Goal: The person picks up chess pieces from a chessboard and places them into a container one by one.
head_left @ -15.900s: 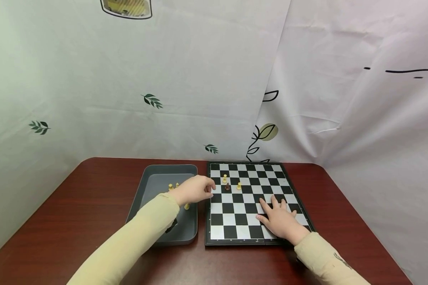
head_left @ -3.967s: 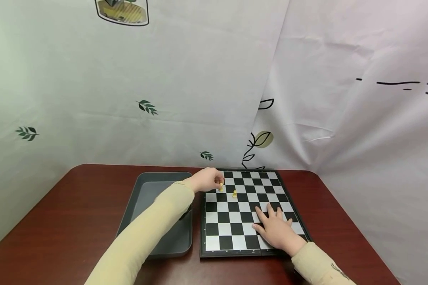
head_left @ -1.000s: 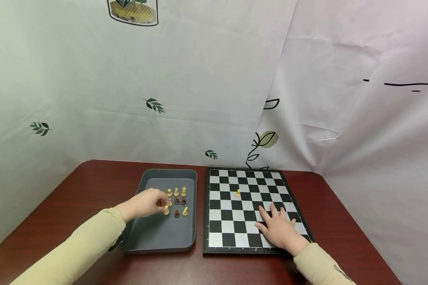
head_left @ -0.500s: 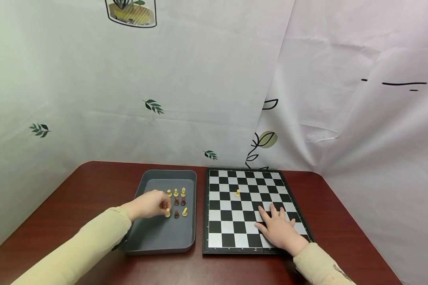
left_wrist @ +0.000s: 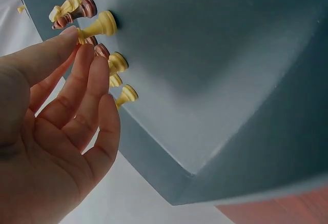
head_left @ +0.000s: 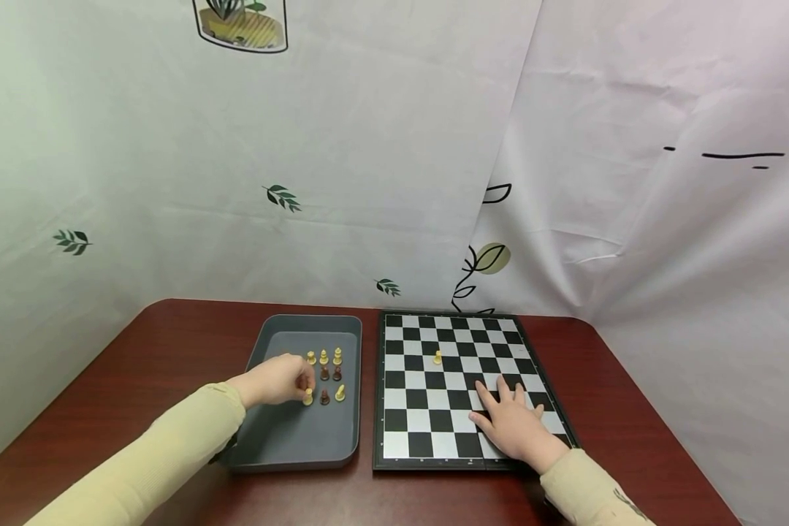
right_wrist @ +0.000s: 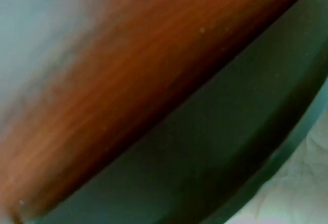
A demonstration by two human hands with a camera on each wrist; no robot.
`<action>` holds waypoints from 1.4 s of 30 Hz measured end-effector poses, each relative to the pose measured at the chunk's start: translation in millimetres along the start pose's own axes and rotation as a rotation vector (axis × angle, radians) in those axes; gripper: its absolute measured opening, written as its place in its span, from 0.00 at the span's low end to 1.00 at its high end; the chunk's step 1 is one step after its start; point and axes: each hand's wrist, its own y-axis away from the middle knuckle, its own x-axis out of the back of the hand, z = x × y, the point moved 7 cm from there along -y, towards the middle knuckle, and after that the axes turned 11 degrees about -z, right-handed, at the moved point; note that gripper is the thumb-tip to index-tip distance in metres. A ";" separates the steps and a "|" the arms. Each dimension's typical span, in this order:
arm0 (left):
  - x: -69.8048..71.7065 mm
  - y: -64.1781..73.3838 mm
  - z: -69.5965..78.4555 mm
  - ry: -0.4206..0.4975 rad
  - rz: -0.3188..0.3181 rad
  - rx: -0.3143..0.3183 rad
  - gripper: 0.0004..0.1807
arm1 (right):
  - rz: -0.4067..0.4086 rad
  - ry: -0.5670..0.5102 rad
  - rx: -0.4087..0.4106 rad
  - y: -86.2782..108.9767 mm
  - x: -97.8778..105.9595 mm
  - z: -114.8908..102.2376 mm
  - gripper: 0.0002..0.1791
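In the head view my left hand (head_left: pixel 277 377) is over the grey tray (head_left: pixel 289 442), pinching the top of a yellow chess piece (head_left: pixel 307 397) between thumb and fingertips. The left wrist view shows this yellow chess piece (left_wrist: pixel 102 24) standing with its base at the tray floor; its top is covered by fingers. Beside it are a brown chess piece (head_left: pixel 324 397) and a yellow one (head_left: pixel 340 393), with several more in rows behind. My right hand (head_left: pixel 514 425) rests with spread fingers on the chessboard (head_left: pixel 417 420). One yellow chess piece (head_left: pixel 437 358) stands on that board.
The tray and the board lie side by side on a dark red table (head_left: pixel 191 343), a narrow gap between them. Behind the table hangs a white printed cloth (head_left: pixel 368 146). The right wrist view is blurred and does not show the fingers.
Earlier, several pieces stood on the board; one yellow remains there. My left hand carried a yellow piece from board to tray, then shifted slightly nearer. My right hand stayed on the board.
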 end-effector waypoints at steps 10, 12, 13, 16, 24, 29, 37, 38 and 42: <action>-3.9 -1.0 -4.8 0.030 -0.018 0.037 0.09 | -0.003 0.006 -0.005 0.0 0.1 0.3 0.34; -3.6 -0.7 -4.8 0.031 -0.021 0.037 0.09 | -0.003 0.004 -0.004 -0.2 0.2 0.5 0.34; -3.4 -0.3 -4.6 0.031 -0.023 0.035 0.09 | -0.003 0.004 -0.004 -0.1 0.2 0.5 0.34; -1.9 1.3 -3.4 0.035 -0.024 0.024 0.09 | -0.003 0.005 -0.002 0.0 -0.1 0.6 0.34; 4.7 7.6 -1.8 0.045 -0.026 0.013 0.08 | -0.009 -0.003 -0.003 0.9 0.4 -0.2 0.34; 10.3 10.8 -3.9 0.059 -0.020 0.014 0.06 | -0.002 -0.003 -0.002 1.6 1.6 -1.4 0.34; 16.3 9.8 -5.0 0.052 0.017 0.023 0.04 | 0.008 -0.002 0.002 2.0 2.0 -1.3 0.34; 17.1 9.7 -3.2 0.050 0.024 0.018 0.04 | 0.008 -0.002 0.002 1.9 1.8 -1.2 0.34; 19.2 9.5 6.1 0.048 0.040 -0.004 0.03 | 0.008 0.001 0.002 1.3 0.6 -0.7 0.34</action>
